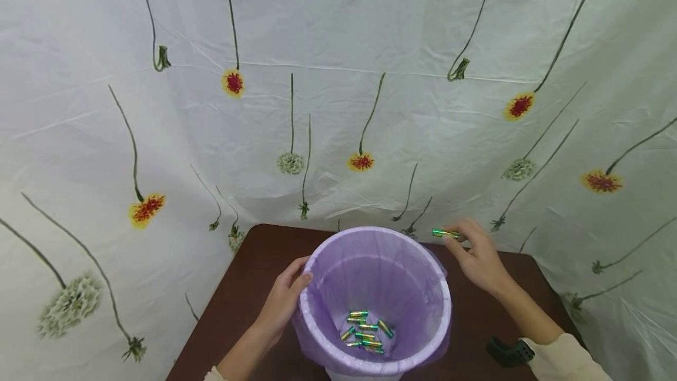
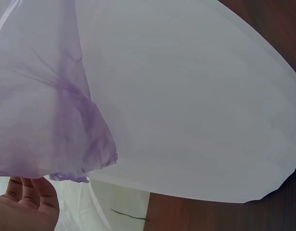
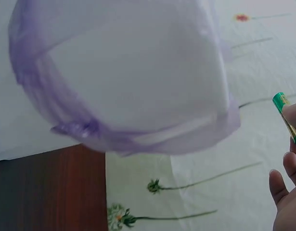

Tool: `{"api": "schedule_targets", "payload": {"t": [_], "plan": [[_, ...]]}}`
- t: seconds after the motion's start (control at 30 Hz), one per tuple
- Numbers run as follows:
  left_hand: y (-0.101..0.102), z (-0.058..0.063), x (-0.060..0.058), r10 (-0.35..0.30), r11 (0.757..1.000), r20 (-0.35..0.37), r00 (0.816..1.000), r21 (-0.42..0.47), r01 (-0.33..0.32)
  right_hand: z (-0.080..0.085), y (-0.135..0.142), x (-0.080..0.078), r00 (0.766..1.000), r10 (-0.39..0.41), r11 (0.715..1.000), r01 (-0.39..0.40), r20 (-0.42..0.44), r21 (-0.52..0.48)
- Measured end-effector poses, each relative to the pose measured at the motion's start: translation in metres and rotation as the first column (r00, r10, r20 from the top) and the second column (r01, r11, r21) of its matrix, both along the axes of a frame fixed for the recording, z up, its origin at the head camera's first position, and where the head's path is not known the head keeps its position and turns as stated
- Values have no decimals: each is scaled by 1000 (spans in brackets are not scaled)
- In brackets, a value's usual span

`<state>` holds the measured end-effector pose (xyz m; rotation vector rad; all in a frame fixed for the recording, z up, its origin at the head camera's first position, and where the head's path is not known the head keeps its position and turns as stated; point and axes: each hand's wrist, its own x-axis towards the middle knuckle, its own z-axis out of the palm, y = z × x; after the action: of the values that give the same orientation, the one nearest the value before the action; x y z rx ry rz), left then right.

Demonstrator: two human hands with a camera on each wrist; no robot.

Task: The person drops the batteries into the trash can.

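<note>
A white trash bin (image 1: 371, 366), lined with a purple plastic bag (image 1: 376, 275), stands on the dark brown table. My left hand (image 1: 280, 301) grips the bin's left rim, thumb over the edge and fingers outside; in the left wrist view that hand (image 2: 30, 204) shows below the bag's overhang. To the right of the rim and apart from it, my right hand (image 1: 478, 254) pinches a green and gold battery (image 1: 444, 233) between thumb and fingers. The same battery (image 3: 287, 115) appears at the right edge of the right wrist view. Several similar batteries (image 1: 366, 335) lie loose at the bottom inside the bag.
The brown table (image 1: 238, 287) extends on both sides of the bin. Behind and around it hangs a pale cloth (image 1: 338, 28) printed with flowers. A black band (image 1: 509, 351) is worn near the right sleeve (image 1: 563, 357).
</note>
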<state>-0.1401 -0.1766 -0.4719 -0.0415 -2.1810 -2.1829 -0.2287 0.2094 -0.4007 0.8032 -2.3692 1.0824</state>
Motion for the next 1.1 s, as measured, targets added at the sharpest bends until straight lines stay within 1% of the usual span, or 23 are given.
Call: {"api": "schedule_targets", "payload": {"t": [0.1,0.23,0.37,0.43,0.53,0.67,0.8,1.0,1.1], "plan": [[0,1,-1,-5,1000,-3,1000,-4,5,10,-10,1,999,35,999,-34,-26,23],[-1,1,-3,-11,1000,-23,1000,0,11,20,-24,1,992,114,993,-112,-49,35],[-3,1,-5,-13,1000,-43,999,-12,13,24,-38,-2,975,205,978,-202,-82,41],[-3,2,-5,-8,1000,-40,999,-21,7,24,-45,-3,967,238,971,-234,-96,49],[-4,3,-4,3,1000,-32,999,-21,-4,25,-53,-3,959,270,962,-265,-88,64],[-5,5,-4,11,1000,-25,1000,-14,-11,29,-57,-1,958,279,959,-274,-61,75],[-6,4,-4,-4,1000,-33,999,-13,3,31,-56,0,963,265,963,-262,-47,57],[-7,3,-4,-9,1000,-50,999,-9,9,27,-50,0,965,259,965,-257,-34,55],[-8,3,-5,-16,1000,-47,999,-9,16,25,-47,-1,968,249,967,-247,-35,52]]}}
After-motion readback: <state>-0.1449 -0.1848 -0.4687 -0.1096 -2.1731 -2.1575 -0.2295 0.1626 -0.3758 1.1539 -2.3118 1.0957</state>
